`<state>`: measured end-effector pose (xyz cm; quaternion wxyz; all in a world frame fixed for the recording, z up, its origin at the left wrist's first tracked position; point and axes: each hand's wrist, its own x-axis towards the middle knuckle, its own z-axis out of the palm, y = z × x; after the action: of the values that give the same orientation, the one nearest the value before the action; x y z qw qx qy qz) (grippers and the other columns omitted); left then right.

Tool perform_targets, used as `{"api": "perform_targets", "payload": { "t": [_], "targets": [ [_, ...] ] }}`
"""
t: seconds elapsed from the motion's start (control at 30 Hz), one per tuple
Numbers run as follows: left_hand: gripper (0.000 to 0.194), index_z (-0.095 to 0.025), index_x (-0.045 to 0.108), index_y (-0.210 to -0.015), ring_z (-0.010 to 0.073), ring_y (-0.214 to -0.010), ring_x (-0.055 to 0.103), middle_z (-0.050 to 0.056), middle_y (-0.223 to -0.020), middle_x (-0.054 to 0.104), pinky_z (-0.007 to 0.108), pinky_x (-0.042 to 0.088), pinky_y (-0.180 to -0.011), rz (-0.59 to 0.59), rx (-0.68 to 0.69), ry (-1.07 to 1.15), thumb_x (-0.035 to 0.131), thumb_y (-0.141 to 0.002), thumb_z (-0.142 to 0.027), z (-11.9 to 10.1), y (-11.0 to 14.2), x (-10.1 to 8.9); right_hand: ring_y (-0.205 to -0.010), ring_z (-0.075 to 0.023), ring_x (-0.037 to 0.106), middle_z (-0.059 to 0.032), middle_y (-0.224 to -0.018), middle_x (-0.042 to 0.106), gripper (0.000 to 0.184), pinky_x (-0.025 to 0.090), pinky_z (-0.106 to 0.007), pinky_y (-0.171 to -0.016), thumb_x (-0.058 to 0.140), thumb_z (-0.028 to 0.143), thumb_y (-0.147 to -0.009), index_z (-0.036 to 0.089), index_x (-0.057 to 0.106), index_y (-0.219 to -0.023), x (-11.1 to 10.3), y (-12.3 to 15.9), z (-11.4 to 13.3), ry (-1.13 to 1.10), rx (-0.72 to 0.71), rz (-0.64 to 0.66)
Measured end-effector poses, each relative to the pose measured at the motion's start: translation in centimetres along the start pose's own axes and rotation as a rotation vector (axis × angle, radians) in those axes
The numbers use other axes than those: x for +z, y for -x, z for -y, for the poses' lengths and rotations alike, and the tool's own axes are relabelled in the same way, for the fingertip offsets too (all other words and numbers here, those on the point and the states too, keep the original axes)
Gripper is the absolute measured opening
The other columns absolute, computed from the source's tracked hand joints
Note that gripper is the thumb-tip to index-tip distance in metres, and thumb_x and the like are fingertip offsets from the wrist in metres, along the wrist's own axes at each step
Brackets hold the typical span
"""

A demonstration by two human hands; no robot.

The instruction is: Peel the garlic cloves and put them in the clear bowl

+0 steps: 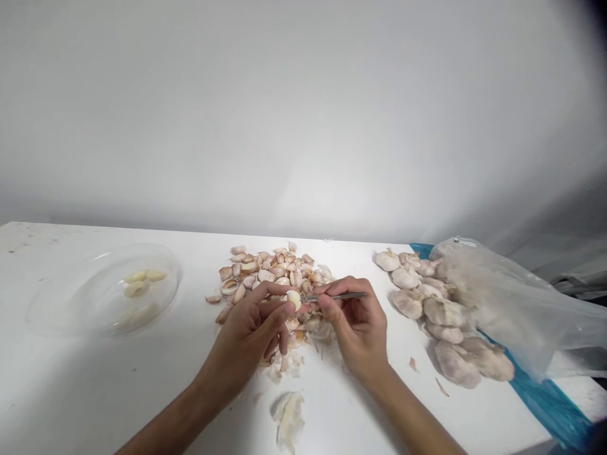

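While left hand (256, 319) has its fingers clamped on a pale clove (294, 300), right hand (361, 323) has its fingers pinched on a thin metal tool (349, 296), tip right at the clove; can't tell if touching. Unpeeled cloves (279, 270) heaped on bench (184, 379), beyond and under the fingers. Skin scraps (290, 420) on the near side of the fingers. Clear dish (107, 287) well left of the fingers, peeled cloves (136, 289) in it. Garlic bulbs (444, 312) right of the fingers, beside clear bag (516, 303) and blue plastic (550, 404).
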<state>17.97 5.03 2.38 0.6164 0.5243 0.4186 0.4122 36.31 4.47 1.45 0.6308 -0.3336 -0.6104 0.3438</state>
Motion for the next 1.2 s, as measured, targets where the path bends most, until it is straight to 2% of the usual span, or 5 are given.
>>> {"api": "perform_targets", "payload": {
  "t": [0.4,0.97,1.2],
  "targets": [
    [0.035,-0.022,0.05,-0.102,0.0084,-0.041,0.04,-0.006,-0.052,0.059,0.02,0.032,-0.042,0.006,-0.015,0.009,0.064,-0.092,-0.052,0.0,0.1,0.1,-0.084,-0.0163,0.074,-0.0032,-0.101,0.068,0.016,0.06,-0.029,-0.069,0.064,0.012,-0.097,0.026,0.061,-0.106,-0.1,0.0,0.1,0.017,0.002,0.008],
    [0.034,-0.021,0.051,-0.104,0.0086,-0.04,0.039,-0.005,-0.052,0.061,0.022,0.03,-0.043,0.034,-0.02,0.022,0.063,-0.094,-0.051,0.2,0.2,-0.1,-0.078,-0.0162,0.077,0.0005,-0.092,0.068,0.011,0.064,-0.029,-0.068,0.065,0.016,-0.098,0.025,0.058,-0.101,0.5,-0.4,1.0,-0.157,0.138,-0.008],
    [0.034,-0.022,0.05,-0.106,0.0087,-0.04,0.039,-0.005,-0.052,0.061,0.022,0.029,-0.043,0.029,-0.027,0.031,0.061,-0.095,-0.052,0.6,0.1,-0.2,-0.076,-0.0162,0.076,0.0012,-0.091,0.068,0.011,0.064,-0.031,-0.069,0.066,0.019,-0.098,0.025,0.057,-0.099,0.5,-0.5,1.0,-0.153,0.16,-0.018]
  ]
}}
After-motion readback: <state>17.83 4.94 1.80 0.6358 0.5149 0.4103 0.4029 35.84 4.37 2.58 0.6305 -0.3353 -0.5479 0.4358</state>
